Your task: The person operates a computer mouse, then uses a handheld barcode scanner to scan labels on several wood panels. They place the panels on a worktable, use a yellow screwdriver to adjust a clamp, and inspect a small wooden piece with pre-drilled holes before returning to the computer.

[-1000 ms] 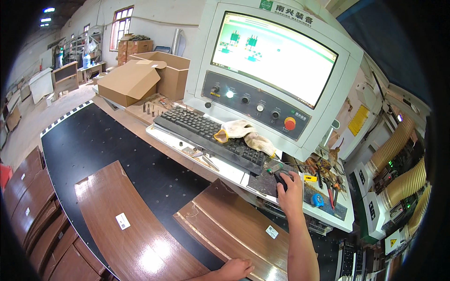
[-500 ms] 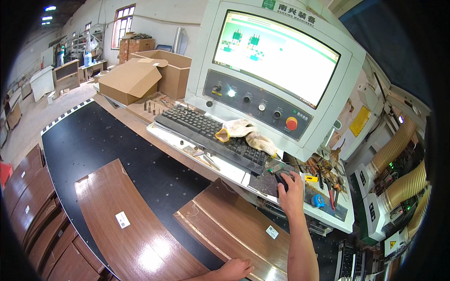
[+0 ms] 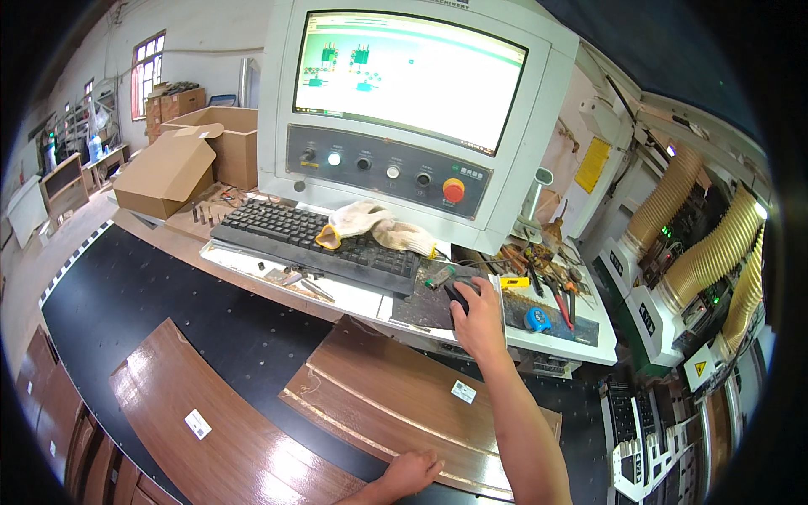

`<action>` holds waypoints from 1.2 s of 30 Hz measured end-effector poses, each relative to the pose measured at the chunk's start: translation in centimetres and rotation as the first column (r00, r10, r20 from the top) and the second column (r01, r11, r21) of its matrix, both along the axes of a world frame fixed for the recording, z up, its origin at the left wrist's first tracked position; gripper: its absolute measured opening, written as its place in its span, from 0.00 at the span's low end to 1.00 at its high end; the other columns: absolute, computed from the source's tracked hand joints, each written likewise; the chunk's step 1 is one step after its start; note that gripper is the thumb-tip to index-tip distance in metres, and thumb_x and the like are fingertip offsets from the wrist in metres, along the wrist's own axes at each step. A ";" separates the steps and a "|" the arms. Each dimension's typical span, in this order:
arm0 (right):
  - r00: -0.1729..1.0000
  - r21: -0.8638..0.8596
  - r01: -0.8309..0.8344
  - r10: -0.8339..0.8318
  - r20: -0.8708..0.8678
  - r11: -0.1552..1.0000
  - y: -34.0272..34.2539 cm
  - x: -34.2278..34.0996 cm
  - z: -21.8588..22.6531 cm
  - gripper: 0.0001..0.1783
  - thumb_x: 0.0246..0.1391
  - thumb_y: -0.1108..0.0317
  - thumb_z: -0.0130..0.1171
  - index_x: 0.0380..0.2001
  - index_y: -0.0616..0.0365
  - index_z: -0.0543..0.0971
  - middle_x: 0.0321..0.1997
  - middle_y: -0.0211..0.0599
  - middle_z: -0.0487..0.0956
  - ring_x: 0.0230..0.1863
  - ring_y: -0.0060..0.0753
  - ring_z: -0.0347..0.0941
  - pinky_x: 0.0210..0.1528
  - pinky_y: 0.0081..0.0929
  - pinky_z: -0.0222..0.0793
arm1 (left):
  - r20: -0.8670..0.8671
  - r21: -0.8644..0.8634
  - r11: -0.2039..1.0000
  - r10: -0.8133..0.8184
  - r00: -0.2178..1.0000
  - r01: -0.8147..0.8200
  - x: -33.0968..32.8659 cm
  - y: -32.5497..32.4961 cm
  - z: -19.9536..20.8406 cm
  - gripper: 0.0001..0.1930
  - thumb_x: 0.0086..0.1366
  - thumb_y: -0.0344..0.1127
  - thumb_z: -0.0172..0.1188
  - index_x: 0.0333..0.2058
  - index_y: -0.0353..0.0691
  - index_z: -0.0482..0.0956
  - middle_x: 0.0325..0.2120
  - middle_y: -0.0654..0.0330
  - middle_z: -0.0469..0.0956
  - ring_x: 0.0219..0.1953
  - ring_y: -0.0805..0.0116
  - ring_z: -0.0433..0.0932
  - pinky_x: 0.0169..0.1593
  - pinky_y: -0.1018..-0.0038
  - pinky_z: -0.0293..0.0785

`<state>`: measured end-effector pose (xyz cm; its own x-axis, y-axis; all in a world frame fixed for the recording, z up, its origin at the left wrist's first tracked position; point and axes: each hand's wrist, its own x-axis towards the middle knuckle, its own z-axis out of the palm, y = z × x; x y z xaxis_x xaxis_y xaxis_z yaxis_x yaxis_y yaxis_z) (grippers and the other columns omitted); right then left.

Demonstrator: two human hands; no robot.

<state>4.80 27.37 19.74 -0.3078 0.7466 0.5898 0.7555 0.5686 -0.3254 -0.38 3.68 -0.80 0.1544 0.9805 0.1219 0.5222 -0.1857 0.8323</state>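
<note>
My right hand (image 3: 478, 318) rests over a black computer mouse (image 3: 459, 290) on a dark, dusty mat, its fingers bent round it. Down at the lower edge, my left hand (image 3: 411, 473) lies on brown wood-grain boards (image 3: 370, 370), its fingers curled in and nothing seen in them. These boards sit one over another and bear a white label (image 3: 463, 391). Left of them is another brown board (image 3: 227, 412), also labelled. A black keyboard (image 3: 311, 244) is left of the mouse, with white work gloves (image 3: 370, 223) draped over it.
Behind the keyboard rises a grey control cabinet with a lit screen (image 3: 404, 84) and a red stop button (image 3: 454, 190). A blue tape measure (image 3: 536, 319) and pliers (image 3: 557, 301) lie to the right. Opened cardboard box (image 3: 164, 172) at left; ribbed hoses (image 3: 711, 227) at far right.
The view has turned to the right, so the scene sits further left in the picture. My right hand stays on the mouse, and my left hand stays on the boards.
</note>
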 end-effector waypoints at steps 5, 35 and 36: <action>1.000 0.003 0.000 0.000 -0.017 1.000 0.0 0.1 -0.1 0.21 0.56 0.69 0.66 0.53 0.59 0.83 0.63 0.56 0.72 0.64 0.61 0.69 0.68 0.47 0.65 | 0.015 0.055 0.998 0.025 1.000 -0.026 0.0 0.0 0.3 0.19 0.70 0.48 0.60 0.27 0.38 0.77 0.24 0.45 0.81 0.30 0.39 0.81 0.36 0.47 0.77; 1.000 -0.041 0.023 -0.023 -0.003 0.999 -0.2 -0.1 0.4 0.20 0.56 0.71 0.65 0.53 0.60 0.83 0.63 0.55 0.73 0.64 0.59 0.69 0.68 0.45 0.65 | 0.004 -0.038 0.998 -0.056 0.998 0.056 -0.6 0.0 1.7 0.20 0.72 0.47 0.55 0.32 0.33 0.77 0.31 0.39 0.81 0.37 0.37 0.82 0.42 0.46 0.77; 1.000 -0.040 0.023 -0.023 -0.002 0.999 -0.2 0.0 0.4 0.20 0.56 0.71 0.65 0.52 0.60 0.83 0.63 0.55 0.73 0.64 0.59 0.69 0.68 0.45 0.65 | 0.021 -0.007 0.999 -0.038 0.999 0.038 -0.6 0.0 1.6 0.19 0.71 0.47 0.56 0.30 0.34 0.76 0.29 0.41 0.81 0.35 0.38 0.81 0.40 0.46 0.77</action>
